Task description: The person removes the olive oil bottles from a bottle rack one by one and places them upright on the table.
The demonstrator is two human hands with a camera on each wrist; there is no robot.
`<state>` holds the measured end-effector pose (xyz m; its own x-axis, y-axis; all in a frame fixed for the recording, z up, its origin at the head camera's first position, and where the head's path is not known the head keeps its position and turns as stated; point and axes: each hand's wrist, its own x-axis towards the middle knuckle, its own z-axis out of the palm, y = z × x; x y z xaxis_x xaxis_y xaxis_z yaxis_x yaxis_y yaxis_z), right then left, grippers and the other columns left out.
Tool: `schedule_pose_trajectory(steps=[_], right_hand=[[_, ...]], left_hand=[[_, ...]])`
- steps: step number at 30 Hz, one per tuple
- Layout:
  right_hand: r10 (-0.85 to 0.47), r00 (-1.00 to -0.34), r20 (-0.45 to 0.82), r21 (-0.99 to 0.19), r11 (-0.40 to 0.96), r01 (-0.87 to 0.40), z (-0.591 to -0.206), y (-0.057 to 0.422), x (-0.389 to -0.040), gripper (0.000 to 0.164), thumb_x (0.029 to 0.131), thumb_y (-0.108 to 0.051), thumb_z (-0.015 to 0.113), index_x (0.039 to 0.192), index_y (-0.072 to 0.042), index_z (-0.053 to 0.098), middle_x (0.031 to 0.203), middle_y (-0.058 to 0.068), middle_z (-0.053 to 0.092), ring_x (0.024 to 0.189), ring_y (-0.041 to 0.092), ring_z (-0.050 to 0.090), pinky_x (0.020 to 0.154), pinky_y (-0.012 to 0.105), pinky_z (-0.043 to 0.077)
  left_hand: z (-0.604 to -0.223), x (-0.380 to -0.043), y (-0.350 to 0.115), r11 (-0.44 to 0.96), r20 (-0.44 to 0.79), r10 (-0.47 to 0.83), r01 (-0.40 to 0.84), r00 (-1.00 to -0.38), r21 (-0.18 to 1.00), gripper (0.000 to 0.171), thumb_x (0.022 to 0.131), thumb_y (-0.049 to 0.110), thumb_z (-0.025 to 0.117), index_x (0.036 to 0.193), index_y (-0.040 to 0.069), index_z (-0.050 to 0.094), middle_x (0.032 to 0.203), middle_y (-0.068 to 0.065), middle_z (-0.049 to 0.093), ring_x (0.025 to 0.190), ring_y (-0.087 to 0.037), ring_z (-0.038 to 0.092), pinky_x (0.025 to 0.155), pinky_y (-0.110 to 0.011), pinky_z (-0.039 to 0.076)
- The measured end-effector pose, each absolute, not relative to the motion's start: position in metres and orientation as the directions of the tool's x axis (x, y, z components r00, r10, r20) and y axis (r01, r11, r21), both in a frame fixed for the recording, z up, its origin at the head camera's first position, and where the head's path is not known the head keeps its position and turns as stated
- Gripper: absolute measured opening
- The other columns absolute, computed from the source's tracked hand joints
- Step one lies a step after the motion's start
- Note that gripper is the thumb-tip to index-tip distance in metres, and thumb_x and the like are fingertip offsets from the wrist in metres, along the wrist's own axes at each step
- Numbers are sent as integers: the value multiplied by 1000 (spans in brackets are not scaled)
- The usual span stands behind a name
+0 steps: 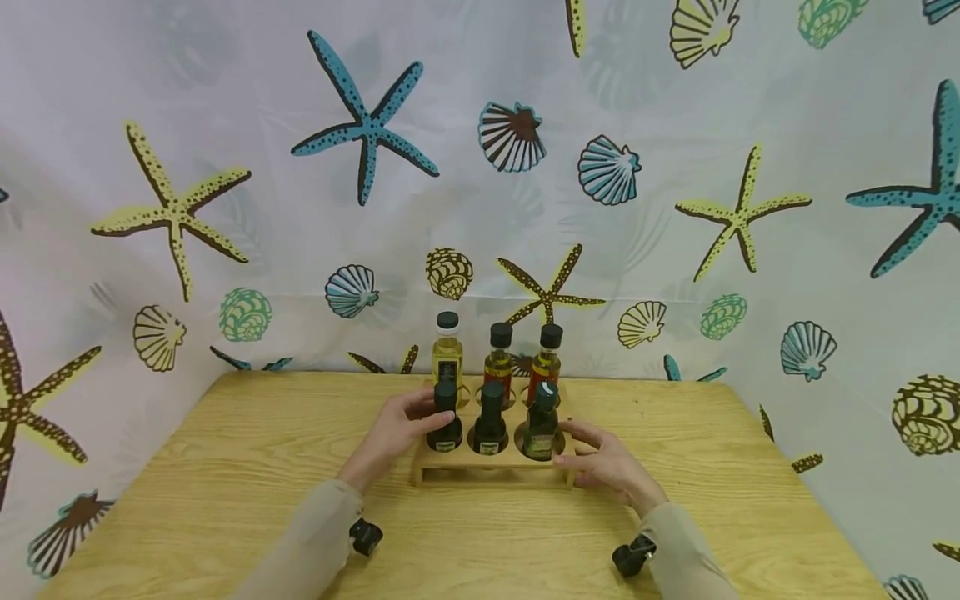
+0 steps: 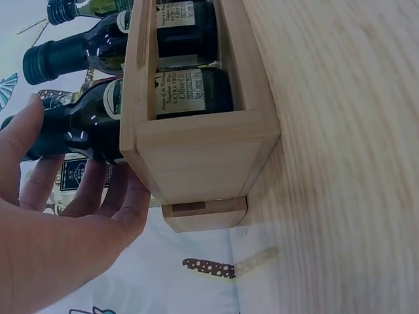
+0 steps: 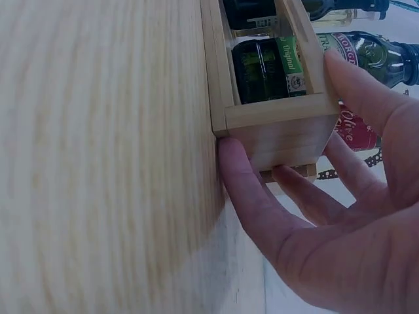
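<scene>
A two-tier wooden bottle rack (image 1: pixel 468 459) stands on the table with bottles in both rows. My left hand (image 1: pixel 399 425) is around the dark olive oil bottle (image 2: pixel 98 121) at the front left, thumb before its neck and fingers behind. At the other end, my right hand (image 1: pixel 606 460) holds the rack's right side, its thumb by the upper front edge and a fingertip low at the base. Beside that hand sits a green-labelled bottle (image 1: pixel 540 433). Another dark bottle (image 1: pixel 491 421) fills the front middle hole.
In the rear row are a pale yellow oil bottle (image 1: pixel 447 350) and two red-labelled bottles, one in the middle (image 1: pixel 498 367) and one at right (image 1: pixel 547 364). A curtain (image 1: pixel 480 225) printed with starfish and shells hangs behind the wooden table (image 1: pixel 495 542).
</scene>
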<state>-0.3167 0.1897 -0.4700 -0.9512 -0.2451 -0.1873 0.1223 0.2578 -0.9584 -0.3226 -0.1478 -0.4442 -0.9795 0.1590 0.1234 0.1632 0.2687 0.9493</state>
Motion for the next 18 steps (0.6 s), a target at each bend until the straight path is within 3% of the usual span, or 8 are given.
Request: schedule_pose_trajectory(steps=[8,18], right_hand=[[-313,-934,-171,-962,258,90,-465,193,-320,70,86,-22,78,148,-20,45,158,22,27,140,48,32,78,42,60],[-310,-933,-181,-958,271,96,-469,194,-321,73,84,-23,80,148,-20,45,158,22,27,142,48,28,77,45,60]], left_hand=[[-442,-322,-147,280,98,170,144,-980,949,45,89,25,74,130,9,64,122,-13,67,108,-23,63,92,-39,52],[-444,-323,-147,298,60,170,109,-984,948,46,91,26,71,134,11,61,126,-13,65,116,-27,60,101,-47,47]])
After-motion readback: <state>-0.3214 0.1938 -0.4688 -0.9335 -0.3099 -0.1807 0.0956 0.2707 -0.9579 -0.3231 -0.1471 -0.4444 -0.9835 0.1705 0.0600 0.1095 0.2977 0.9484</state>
